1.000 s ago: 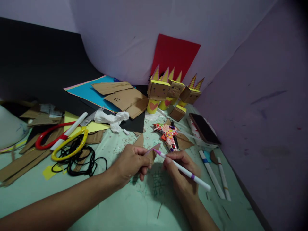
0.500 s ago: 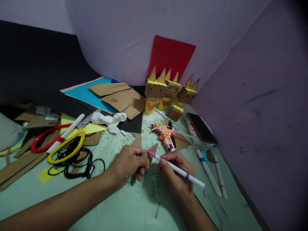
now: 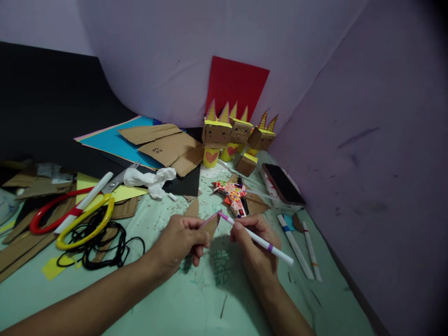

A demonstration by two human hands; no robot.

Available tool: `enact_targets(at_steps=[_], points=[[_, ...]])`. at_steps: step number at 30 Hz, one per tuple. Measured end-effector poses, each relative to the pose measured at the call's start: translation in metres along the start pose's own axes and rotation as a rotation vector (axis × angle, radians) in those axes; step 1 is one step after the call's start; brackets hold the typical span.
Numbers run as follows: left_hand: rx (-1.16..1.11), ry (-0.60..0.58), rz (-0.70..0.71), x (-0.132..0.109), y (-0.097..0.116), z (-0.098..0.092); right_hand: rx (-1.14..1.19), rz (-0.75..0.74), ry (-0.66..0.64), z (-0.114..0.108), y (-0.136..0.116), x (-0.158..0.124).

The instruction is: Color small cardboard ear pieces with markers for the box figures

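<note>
Left hand (image 3: 182,240) pinches a cardboard triangle (image 3: 211,227) at its two o'clock, best braced steady so the purple marker (image 3: 259,239) gripped in the right hand (image 3: 259,259), tip at the triangle's point, follows the edge lightly.

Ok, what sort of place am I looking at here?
Probably a craft table: large scissors lie among cardboard scraps, the right hand holds a marker, and box-headed figures stand at the back.
</note>
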State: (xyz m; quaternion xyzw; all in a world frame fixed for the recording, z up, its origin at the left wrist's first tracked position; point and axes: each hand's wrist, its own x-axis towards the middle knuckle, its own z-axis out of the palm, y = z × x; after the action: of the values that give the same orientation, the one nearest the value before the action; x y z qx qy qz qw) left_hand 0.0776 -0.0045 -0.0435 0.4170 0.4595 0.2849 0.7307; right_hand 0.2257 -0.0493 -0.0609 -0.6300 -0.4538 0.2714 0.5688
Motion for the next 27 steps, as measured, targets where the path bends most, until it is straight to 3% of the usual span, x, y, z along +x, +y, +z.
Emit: enact_targets(at_steps=[6,10,15,20,27], points=[[-0.02,0.008,-0.007,0.0,0.001,0.001,0.018,0.004,-0.013,-0.001,-0.001,0.002],[-0.014,0.003,-0.013,0.001,0.0,0.0,0.053,-0.003,0.045,-0.002,-0.004,0.004],[-0.026,0.001,-0.009,0.001,0.0,0.0,0.075,-0.011,-0.004,-0.001,-0.006,0.004],[-0.02,0.004,-0.01,0.002,-0.001,-0.001,0.054,-0.017,0.075,-0.004,-0.006,0.006],[-0.112,-0.02,-0.014,0.001,0.002,-0.006,0.107,-0.005,0.037,-0.009,-0.011,0.012]])
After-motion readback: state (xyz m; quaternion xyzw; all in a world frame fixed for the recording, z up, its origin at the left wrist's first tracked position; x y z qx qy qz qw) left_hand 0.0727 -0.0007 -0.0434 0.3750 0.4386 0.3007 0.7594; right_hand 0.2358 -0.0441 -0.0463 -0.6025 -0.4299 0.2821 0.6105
